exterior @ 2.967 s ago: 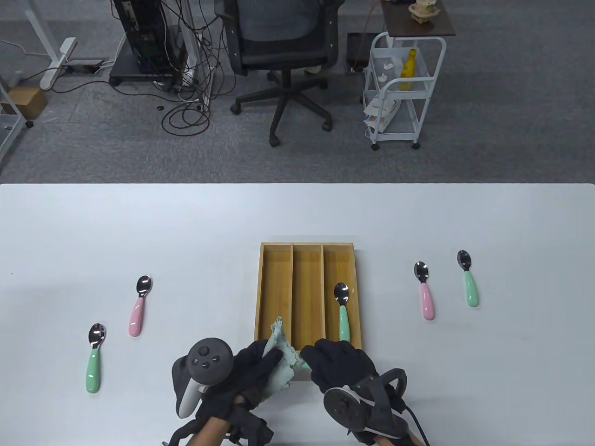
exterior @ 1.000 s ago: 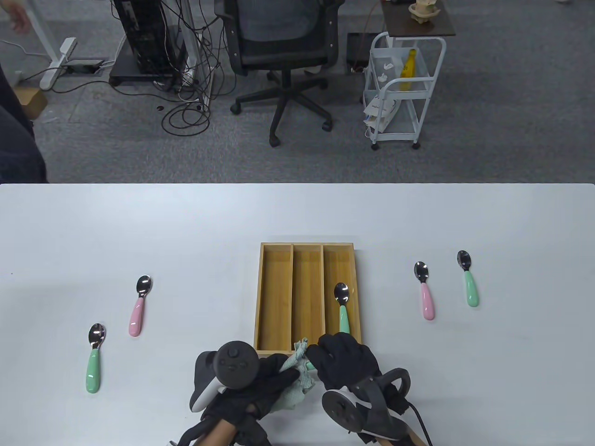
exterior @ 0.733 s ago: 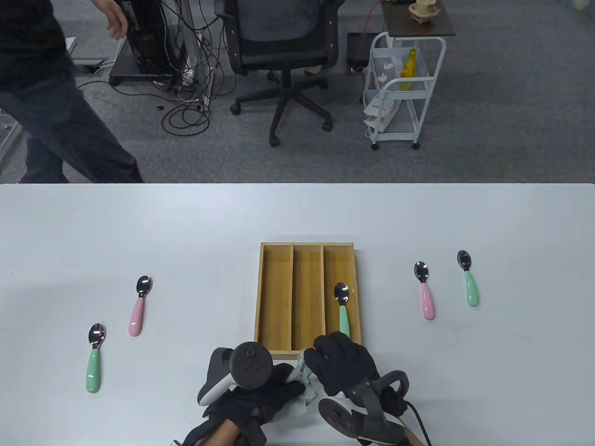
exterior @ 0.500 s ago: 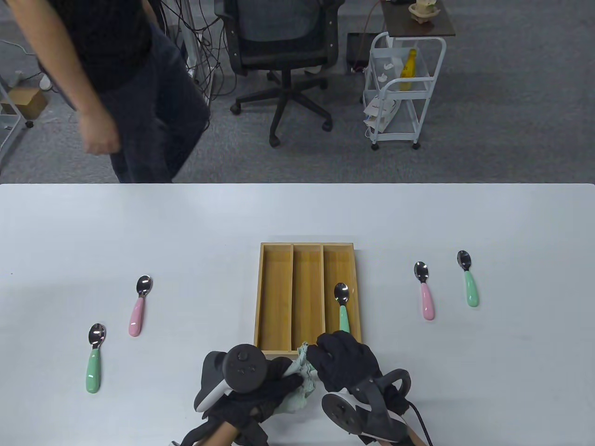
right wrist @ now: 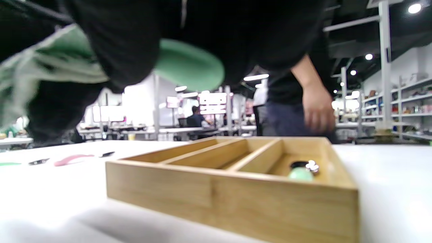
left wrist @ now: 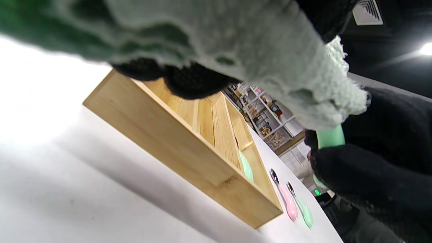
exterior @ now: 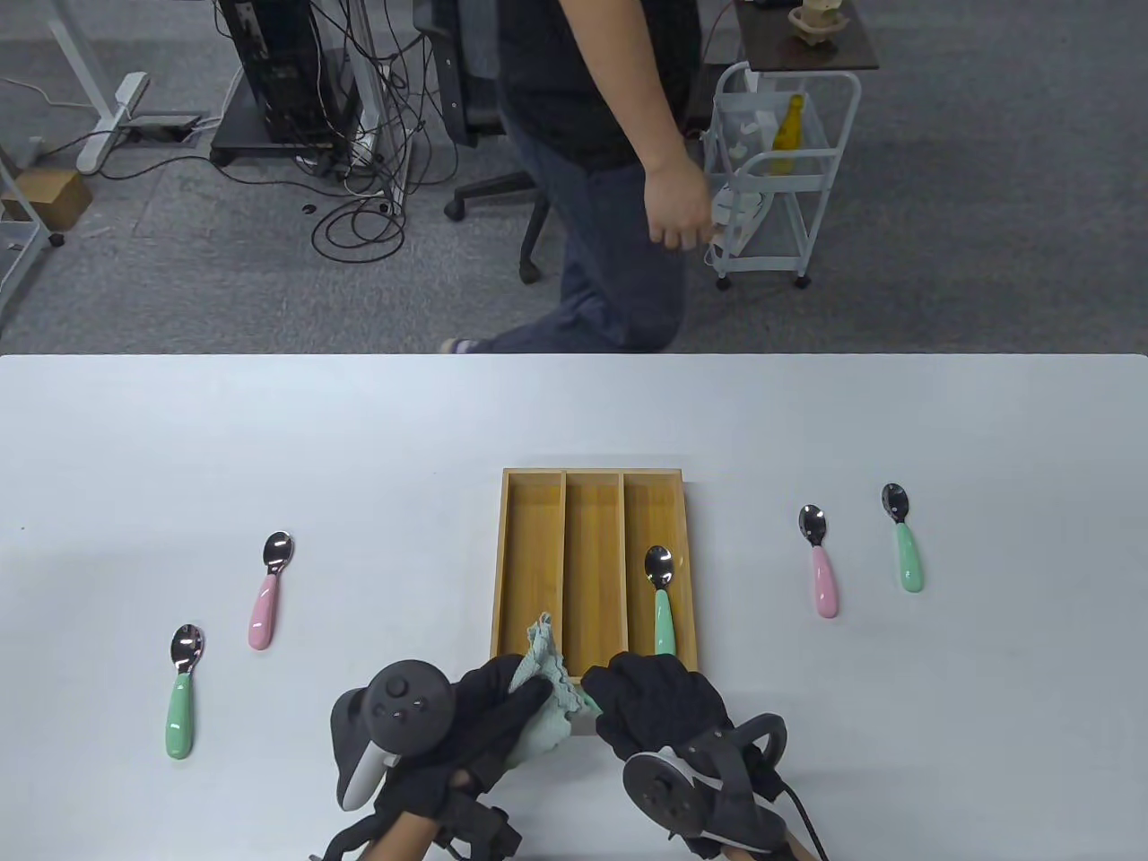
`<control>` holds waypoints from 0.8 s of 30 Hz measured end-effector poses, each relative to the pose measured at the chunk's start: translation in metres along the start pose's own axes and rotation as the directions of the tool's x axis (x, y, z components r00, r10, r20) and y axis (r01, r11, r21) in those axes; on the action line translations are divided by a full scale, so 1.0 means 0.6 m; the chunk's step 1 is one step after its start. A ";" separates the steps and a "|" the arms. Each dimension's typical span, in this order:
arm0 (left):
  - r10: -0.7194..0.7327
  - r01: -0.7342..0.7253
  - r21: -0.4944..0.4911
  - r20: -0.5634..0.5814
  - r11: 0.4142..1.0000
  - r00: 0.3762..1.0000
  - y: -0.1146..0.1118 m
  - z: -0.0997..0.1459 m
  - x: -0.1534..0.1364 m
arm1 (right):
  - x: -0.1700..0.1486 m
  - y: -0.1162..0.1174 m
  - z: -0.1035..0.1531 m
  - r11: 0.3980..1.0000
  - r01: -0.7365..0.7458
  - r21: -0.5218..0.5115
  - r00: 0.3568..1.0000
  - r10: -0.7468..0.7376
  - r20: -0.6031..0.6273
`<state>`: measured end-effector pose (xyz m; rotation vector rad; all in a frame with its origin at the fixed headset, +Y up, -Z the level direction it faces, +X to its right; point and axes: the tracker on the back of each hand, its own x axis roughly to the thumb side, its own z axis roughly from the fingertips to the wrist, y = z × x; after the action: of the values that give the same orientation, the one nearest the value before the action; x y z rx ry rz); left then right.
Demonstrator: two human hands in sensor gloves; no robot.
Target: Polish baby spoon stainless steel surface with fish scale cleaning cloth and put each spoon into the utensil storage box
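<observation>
A white table (exterior: 359, 448) fills the lower part of the table view. Beyond its far edge a person (exterior: 601, 134) crosses in front of an office chair (exterior: 466, 81), beside a white wire trolley (exterior: 780, 170).

At the table's middle lies the wooden storage box (exterior: 594, 480) with three long compartments; a green-handled spoon (exterior: 662, 596) lies in the right-hand one, bowl pointing away. Just over the box's near edge, both gloved hands meet. The left hand (exterior: 475, 717) has its fingers curled round the pale green cloth (exterior: 543, 682), which is bunched over the front of the spoon in hand (left wrist: 329, 136). The right hand (exterior: 659, 704) grips that spoon's mint handle. Hands and cloth hide the box's near wall from above.

On the left of the table a pink spoon (exterior: 267, 592) and a green spoon (exterior: 182, 691) lie apart; on the right, another pink one (exterior: 821, 560) and another green one (exterior: 904, 538) lie side by side.

The held handle barely shows from above; the left wrist view shows it emerging below the cloth, and the right wrist view shows its rounded end under the glove. The held spoon's bowl is hidden in every view.
</observation>
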<state>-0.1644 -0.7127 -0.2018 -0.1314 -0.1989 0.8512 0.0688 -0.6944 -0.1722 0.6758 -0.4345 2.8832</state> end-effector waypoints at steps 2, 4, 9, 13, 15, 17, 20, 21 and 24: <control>0.008 -0.008 0.025 -0.009 1.000 1.000 0.003 0.002 -0.002 | 0.001 0.001 0.000 1.000 0.006 0.002 1.000 -0.006 0.001; 0.012 -0.011 0.047 -0.016 0.999 1.000 0.006 0.003 -0.003 | 0.002 0.001 0.000 1.000 0.010 0.003 1.000 -0.010 0.002; -0.010 0.012 0.097 -0.023 0.995 1.000 0.012 0.006 -0.003 | 0.003 0.001 0.000 1.000 0.011 0.004 1.000 -0.011 0.004; -0.031 0.033 0.119 -0.023 0.992 0.999 0.013 0.008 -0.003 | 0.004 0.001 0.001 1.000 0.012 0.005 1.000 -0.012 0.006; -0.050 0.052 0.129 -0.020 0.990 0.999 0.014 0.008 -0.003 | 0.005 0.001 0.001 1.000 0.010 0.003 1.000 -0.010 0.008; -0.067 0.069 0.141 -0.019 0.988 0.998 0.015 0.009 -0.002 | 0.005 0.001 0.001 1.000 0.008 0.002 1.000 -0.008 0.009; -0.079 0.080 0.150 -0.016 0.985 0.997 0.015 0.010 -0.002 | 0.005 0.001 0.002 1.000 0.009 0.001 1.000 -0.009 0.010; -0.085 0.086 0.151 -0.015 0.985 0.996 0.015 0.010 -0.002 | 0.005 0.001 0.002 1.000 0.009 0.001 1.000 -0.009 0.010; -0.113 0.113 0.166 -0.011 0.980 0.994 0.016 0.011 0.000 | 0.005 0.001 0.002 1.000 0.007 -0.002 1.000 -0.007 0.011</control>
<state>-0.1730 -0.7064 -0.1972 0.0352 -0.1317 0.7513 0.0667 -0.6950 -0.1696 0.6920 -0.4362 2.8733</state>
